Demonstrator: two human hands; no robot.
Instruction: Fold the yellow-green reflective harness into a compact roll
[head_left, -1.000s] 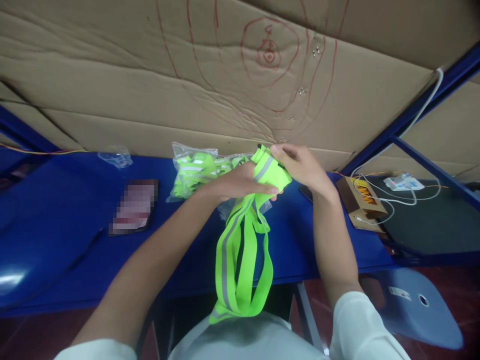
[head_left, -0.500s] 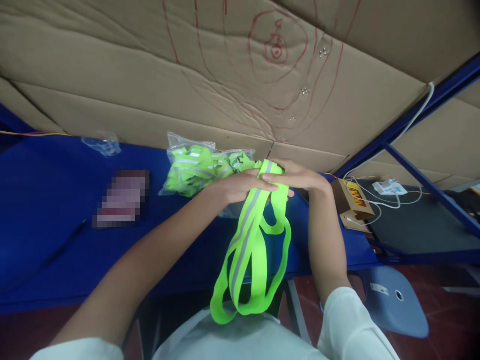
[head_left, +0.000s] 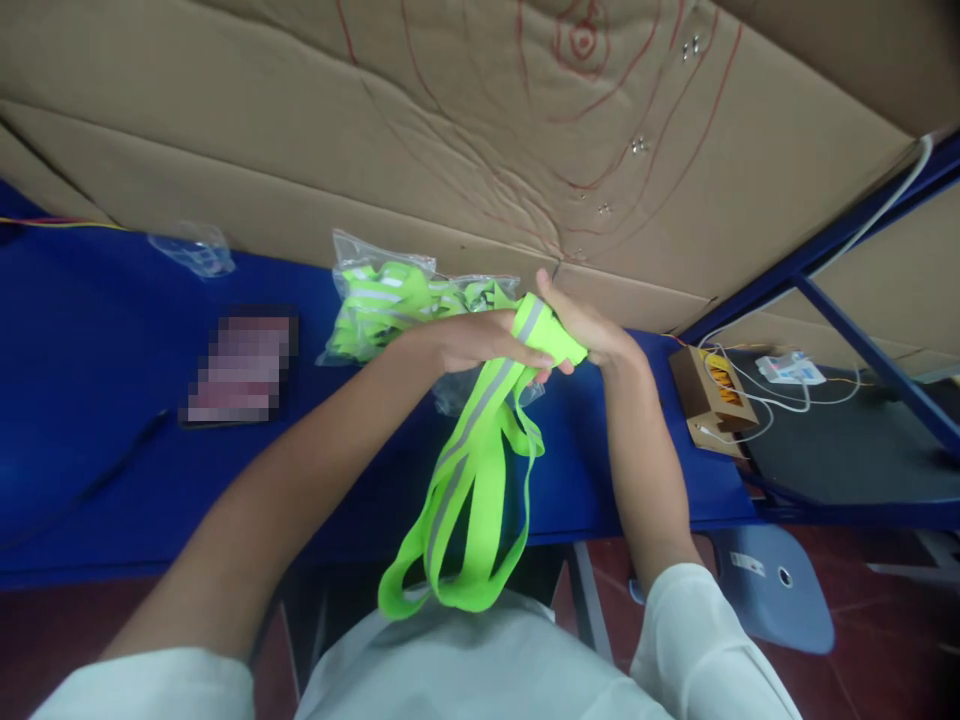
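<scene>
Above the blue table (head_left: pixel 112 420), both hands (head_left: pixel 525 340) grip a neon reflective strap (head_left: pixel 480 460).

The strap vest (head_left: pixel 480 460) is matt woven neon-yellow cloth with a duller grey reflective stripe. The bag (head_left: pixel 390 300) at the table's far edge is glossy, crinkled clear plastic. The table (head_left: pixel 112 420) is smooth blue with a sheen; the cardboard wall (head_left: pixel 375 130) is matt and creased.

Both hands raised together above the bench's near edge

The left hand (head_left: pixel 480 343) is reached in from the lower left on a bare forearm, fingers curled shut, palm turned down. The right hand (head_left: pixel 589 330) is brought up from a white-sleeved elbow, forearm near upright, fingers closed, and is pressed against the left hand's fingertips.
</scene>
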